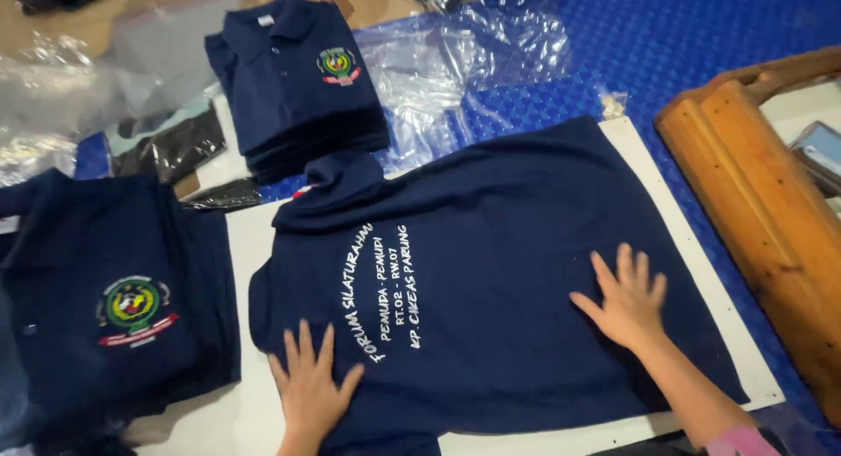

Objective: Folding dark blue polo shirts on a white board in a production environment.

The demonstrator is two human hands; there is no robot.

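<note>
We have both hands flat on a navy shirt that lies back-up on a white board. The shirt has white lettering across its back, and its collar points away from us, toward the upper left. The board rests on a blue mat.

Our left hand presses on the shirt near its lower left edge, just beside the end of the lettering. Its fingers are spread apart and lie open on the cloth; it grips nothing. Our right hand lies on the shirt's right half, well apart from the left, with the fingers also splayed and flat on the fabric, holding nothing. A pink cuff shows at the right wrist.

To the left of the board we see a pile of folded navy shirts, front-up, with a round green and yellow badge on the chest. It touches the board's left edge. Further from us, beyond the collar of the spread shirt, stands a second stack of the same folded shirts, with the same badge on top.

Clear plastic bags lie crumpled on the mat just beside that stack, and more plastic lies at the far left. A wooden frame runs along the right, beside the board.
</note>
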